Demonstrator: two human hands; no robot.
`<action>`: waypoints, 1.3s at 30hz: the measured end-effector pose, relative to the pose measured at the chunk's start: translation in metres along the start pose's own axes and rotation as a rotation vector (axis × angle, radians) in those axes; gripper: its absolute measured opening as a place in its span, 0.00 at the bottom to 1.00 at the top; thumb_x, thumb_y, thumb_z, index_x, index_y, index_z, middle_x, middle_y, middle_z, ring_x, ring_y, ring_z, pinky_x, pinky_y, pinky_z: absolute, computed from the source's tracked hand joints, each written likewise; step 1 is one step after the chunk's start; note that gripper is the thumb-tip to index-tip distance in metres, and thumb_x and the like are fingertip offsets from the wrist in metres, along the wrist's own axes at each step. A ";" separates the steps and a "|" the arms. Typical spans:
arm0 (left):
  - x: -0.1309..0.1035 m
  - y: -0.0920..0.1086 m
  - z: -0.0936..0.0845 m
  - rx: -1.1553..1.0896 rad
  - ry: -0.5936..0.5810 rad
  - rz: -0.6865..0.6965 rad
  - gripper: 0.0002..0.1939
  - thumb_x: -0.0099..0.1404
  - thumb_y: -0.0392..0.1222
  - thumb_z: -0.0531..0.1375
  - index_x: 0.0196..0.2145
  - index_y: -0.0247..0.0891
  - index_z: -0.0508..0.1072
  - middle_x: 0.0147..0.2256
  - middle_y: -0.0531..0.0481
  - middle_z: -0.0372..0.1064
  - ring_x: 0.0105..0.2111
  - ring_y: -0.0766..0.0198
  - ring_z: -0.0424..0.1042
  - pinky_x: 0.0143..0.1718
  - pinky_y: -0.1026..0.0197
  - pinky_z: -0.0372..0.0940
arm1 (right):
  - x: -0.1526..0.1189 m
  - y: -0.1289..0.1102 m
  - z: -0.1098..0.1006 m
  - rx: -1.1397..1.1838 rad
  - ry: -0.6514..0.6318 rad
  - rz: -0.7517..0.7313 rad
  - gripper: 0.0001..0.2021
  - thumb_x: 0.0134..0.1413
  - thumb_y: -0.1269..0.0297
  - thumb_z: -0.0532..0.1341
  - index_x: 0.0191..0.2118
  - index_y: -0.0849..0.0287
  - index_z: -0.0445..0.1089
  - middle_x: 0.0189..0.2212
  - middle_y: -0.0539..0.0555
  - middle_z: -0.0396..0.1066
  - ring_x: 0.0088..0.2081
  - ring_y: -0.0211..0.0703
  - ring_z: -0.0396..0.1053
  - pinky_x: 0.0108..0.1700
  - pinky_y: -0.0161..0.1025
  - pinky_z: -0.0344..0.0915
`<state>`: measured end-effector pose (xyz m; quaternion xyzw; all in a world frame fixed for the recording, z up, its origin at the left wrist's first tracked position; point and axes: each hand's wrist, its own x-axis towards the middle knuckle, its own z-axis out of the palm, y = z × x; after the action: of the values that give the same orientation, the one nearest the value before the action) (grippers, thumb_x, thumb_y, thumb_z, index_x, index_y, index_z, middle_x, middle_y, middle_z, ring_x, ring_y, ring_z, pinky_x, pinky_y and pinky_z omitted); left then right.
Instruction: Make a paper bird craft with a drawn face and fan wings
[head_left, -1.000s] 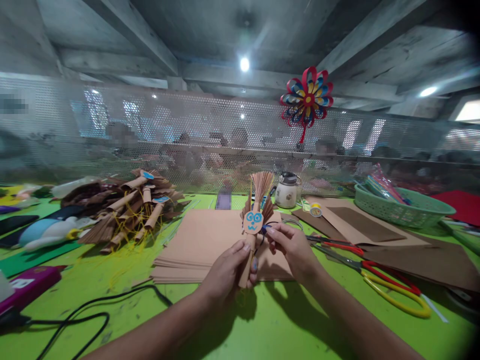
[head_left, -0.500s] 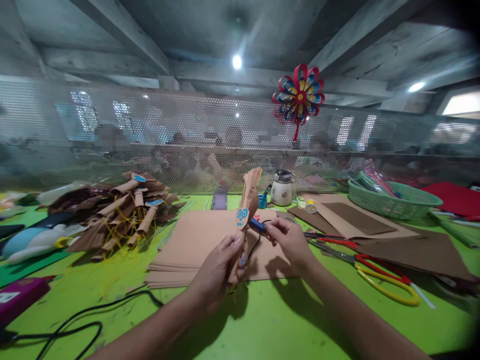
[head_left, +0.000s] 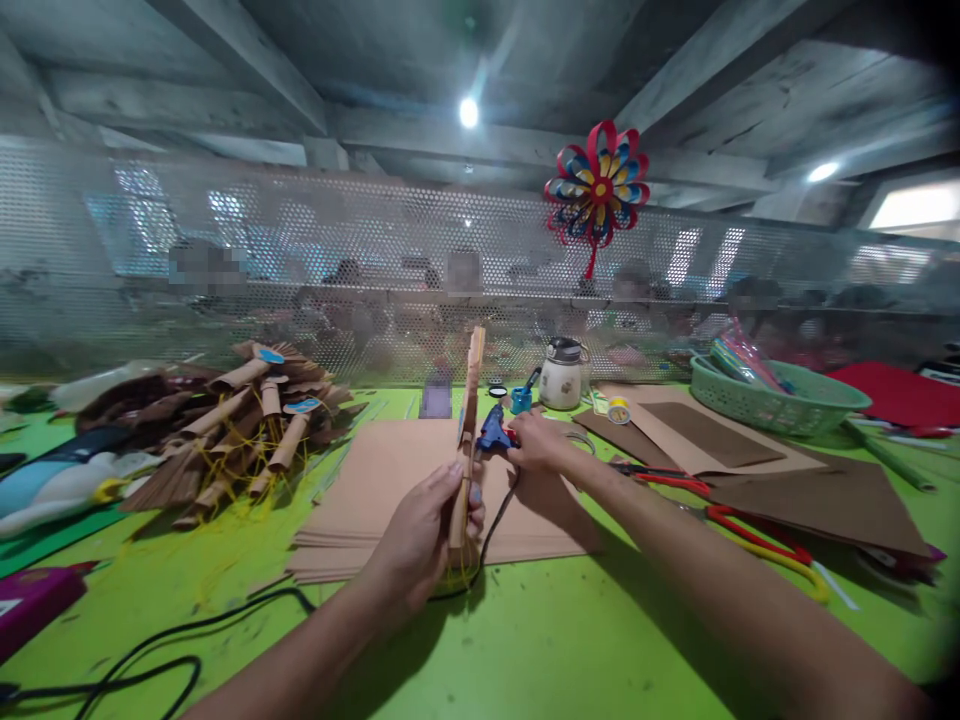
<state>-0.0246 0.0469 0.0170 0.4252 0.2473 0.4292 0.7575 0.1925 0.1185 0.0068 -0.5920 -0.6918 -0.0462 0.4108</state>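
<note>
My left hand (head_left: 424,525) is closed around the rolled lower part of a pleated brown paper figure (head_left: 470,395). The figure stands upright and nearly edge-on, so its blue-marked face is mostly hidden. Beside it, my right hand (head_left: 538,442) grips a blue hot glue gun (head_left: 493,430), whose black cord runs down past the figure. Below both hands lies a stack of brown paper sheets (head_left: 375,475). Just beyond the glue gun is a small blue jar (head_left: 520,400) with a dark stick in it.
Similar paper figures (head_left: 259,415) with yellow threads are heaped at the left. Scissors (head_left: 757,535), dark brown sheets (head_left: 825,495) and a green basket (head_left: 780,400) lie to the right. A white bottle (head_left: 562,375) stands behind; a black cord (head_left: 180,620) loops at front left.
My left hand has turned the figure from showing its blue face to edge-on. My right hand has moved forward and left with the glue gun, which now shows more of its body.
</note>
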 end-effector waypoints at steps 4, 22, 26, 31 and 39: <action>-0.001 0.003 0.002 -0.024 0.006 0.003 0.09 0.70 0.41 0.54 0.41 0.32 0.70 0.25 0.52 0.63 0.22 0.68 0.64 0.22 0.68 0.59 | -0.005 -0.013 0.018 -0.163 -0.205 0.041 0.17 0.63 0.60 0.61 0.54 0.60 0.67 0.52 0.59 0.69 0.48 0.48 0.71 0.48 0.51 0.71; -0.001 0.007 0.005 -0.108 0.030 -0.075 0.12 0.72 0.37 0.49 0.41 0.27 0.69 0.24 0.50 0.60 0.21 0.69 0.63 0.18 0.71 0.56 | -0.080 -0.035 -0.116 0.733 -0.438 0.108 0.20 0.62 0.48 0.58 0.42 0.61 0.76 0.36 0.60 0.76 0.36 0.44 0.71 0.37 0.40 0.65; -0.001 0.004 0.005 -0.087 0.001 -0.096 0.13 0.73 0.39 0.49 0.40 0.28 0.70 0.23 0.51 0.59 0.20 0.70 0.60 0.17 0.72 0.55 | -0.088 -0.048 -0.109 0.624 -0.460 0.120 0.23 0.62 0.46 0.56 0.37 0.63 0.75 0.30 0.56 0.71 0.28 0.38 0.62 0.30 0.36 0.59; -0.004 0.000 0.006 -0.059 -0.011 -0.103 0.12 0.72 0.41 0.50 0.40 0.30 0.70 0.23 0.52 0.59 0.20 0.70 0.60 0.17 0.72 0.55 | -0.088 -0.050 -0.103 0.576 -0.437 0.136 0.24 0.62 0.45 0.55 0.34 0.64 0.73 0.25 0.50 0.62 0.24 0.35 0.55 0.26 0.34 0.53; -0.008 -0.001 0.011 -0.006 -0.025 -0.071 0.11 0.71 0.42 0.52 0.40 0.31 0.70 0.24 0.51 0.61 0.19 0.69 0.62 0.18 0.71 0.56 | -0.093 -0.046 -0.104 0.622 -0.435 0.254 0.27 0.59 0.41 0.56 0.37 0.64 0.75 0.30 0.55 0.67 0.23 0.33 0.54 0.23 0.34 0.52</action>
<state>-0.0201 0.0350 0.0219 0.4193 0.2515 0.3973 0.7766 0.2029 -0.0245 0.0363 -0.5163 -0.6648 0.3431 0.4169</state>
